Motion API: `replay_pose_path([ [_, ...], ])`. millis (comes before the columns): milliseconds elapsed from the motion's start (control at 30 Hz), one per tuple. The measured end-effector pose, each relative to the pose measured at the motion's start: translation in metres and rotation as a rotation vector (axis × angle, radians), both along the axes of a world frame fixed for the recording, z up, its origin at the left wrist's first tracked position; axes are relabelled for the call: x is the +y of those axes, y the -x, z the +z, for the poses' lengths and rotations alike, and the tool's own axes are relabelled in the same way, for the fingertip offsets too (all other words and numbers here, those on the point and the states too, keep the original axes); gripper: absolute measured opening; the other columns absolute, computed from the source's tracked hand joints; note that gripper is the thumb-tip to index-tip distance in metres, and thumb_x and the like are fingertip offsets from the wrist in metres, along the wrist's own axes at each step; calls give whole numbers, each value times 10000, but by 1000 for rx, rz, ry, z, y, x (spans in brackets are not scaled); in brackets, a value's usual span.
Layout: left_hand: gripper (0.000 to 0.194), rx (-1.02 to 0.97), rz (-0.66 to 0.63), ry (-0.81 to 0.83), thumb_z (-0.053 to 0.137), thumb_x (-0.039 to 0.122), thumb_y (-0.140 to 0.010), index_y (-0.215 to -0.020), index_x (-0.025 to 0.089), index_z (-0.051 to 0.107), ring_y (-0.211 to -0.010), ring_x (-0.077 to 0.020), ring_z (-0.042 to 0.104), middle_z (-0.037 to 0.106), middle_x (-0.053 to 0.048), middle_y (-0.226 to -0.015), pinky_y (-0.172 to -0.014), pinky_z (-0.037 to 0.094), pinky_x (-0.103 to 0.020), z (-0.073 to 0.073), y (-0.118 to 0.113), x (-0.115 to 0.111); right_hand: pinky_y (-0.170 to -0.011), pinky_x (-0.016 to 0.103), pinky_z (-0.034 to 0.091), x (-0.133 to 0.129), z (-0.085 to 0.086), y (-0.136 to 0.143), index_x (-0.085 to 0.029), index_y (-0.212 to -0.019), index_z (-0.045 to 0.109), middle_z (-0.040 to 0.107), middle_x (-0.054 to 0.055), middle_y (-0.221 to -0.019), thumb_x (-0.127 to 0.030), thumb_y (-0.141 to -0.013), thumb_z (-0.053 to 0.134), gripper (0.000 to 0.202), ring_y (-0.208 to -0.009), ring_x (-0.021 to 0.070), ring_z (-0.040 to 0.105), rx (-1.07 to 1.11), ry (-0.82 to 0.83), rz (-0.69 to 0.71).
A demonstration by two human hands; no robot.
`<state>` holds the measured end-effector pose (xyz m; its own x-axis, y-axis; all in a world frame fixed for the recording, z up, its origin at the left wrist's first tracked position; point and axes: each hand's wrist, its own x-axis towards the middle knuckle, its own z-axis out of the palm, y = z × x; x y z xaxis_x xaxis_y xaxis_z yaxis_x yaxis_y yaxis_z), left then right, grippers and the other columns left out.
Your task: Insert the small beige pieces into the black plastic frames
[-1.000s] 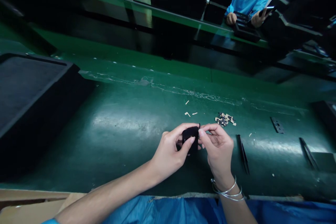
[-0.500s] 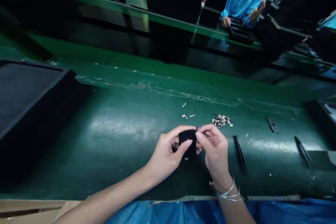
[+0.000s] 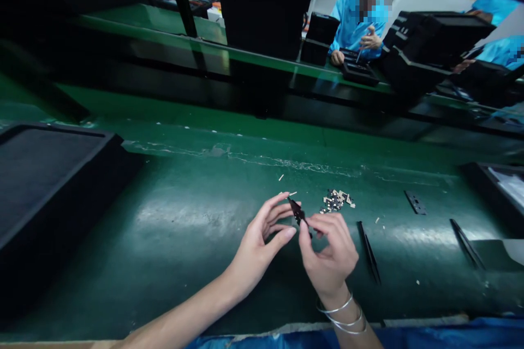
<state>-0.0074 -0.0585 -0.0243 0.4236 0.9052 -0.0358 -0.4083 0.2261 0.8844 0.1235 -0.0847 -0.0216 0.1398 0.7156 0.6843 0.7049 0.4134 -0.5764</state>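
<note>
A small flat black part, tilted nearly edge-on, is pinched between the thumb and fingers of my right hand. My left hand is cupped beside it, thumb and fingers apart. Its fingertips lie close to the part's upper end; whether they touch it I cannot tell. Beyond my hands lies a loose pile of tiny black and beige pieces. Black tweezers rest on the green table to the right of my right hand.
A large black tray stands at the left. Farther right lie a flat grey plate with holes and a second pair of tweezers. Another black tray sits at the right edge. Across the bench a person in blue works.
The black part has turned from face-on to nearly edge-on. My left hand has loosened from it, its fingers spreading, while my right hand keeps its pinch. The view has tilted up slightly.
</note>
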Motion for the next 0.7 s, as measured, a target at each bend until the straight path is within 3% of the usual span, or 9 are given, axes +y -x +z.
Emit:
replay_pose_path([
  [100, 464, -55, -55, -20, 590, 237, -851, -1285, 229, 425, -1155, -205, 488, 541, -82, -1254, -992, 371, -308, -3, -1, 1, -679, 340, 506, -1, -5, 4, -163, -961, 604, 665, 68, -803, 2, -692, 636, 317, -755, 184, 592, -196, -65, 48],
  [233, 428, -81, -87, 82, 572, 253, -860, -1275, 232, 473, -1064, -188, 522, 585, -55, -1172, -901, 431, -267, -5, 1, 5, -722, 358, 505, -2, 0, 7, -156, -1071, 589, 662, 95, -900, -17, -706, 627, 392, -877, 216, 591, -185, 7, 156],
  [333, 419, -117, -124, 162, 525, 304, -877, -1283, 210, 479, -861, -169, 561, 607, -73, -1067, -655, 488, -228, -1, 4, 7, -708, 362, 491, -3, 7, 1, -188, -1070, 602, 628, 77, -902, -82, -722, 633, 364, -839, 204, 573, -49, 104, 212],
  [433, 420, -149, -220, 202, 444, 357, -905, -1255, 132, 501, -655, -139, 536, 618, -88, -829, -443, 385, -174, 4, 5, 7, -627, 321, 475, -3, 10, -7, -215, -1029, 608, 592, 72, -952, -142, -773, 592, 266, -796, 185, 561, 198, 214, 111],
  [500, 396, -117, -295, 194, 459, 353, -898, -1212, 121, 528, -592, -115, 502, 589, -70, -752, -390, 292, -146, 6, 6, 6, -587, 295, 473, -1, 9, -11, -217, -1002, 601, 580, 73, -984, -185, -806, 564, 202, -788, 177, 578, 383, 355, 136],
  [600, 339, -35, -346, 154, 488, 343, -888, -1154, 142, 549, -555, -87, 446, 550, -38, -724, -374, 214, -134, 8, 7, 3, -610, 296, 494, 3, 7, -12, -200, -931, 609, 577, 64, -944, -243, -820, 551, 133, -793, 181, 601, 552, 549, 336],
  [700, 318, 67, -340, 116, 450, 366, -902, -1109, 146, 550, -543, -84, 413, 530, -23, -711, -378, 208, -140, 10, 8, 1, -625, 297, 492, 3, 6, -8, -200, -904, 607, 571, 59, -937, -214, -812, 561, 103, -795, 175, 592, 511, 515, 288],
])
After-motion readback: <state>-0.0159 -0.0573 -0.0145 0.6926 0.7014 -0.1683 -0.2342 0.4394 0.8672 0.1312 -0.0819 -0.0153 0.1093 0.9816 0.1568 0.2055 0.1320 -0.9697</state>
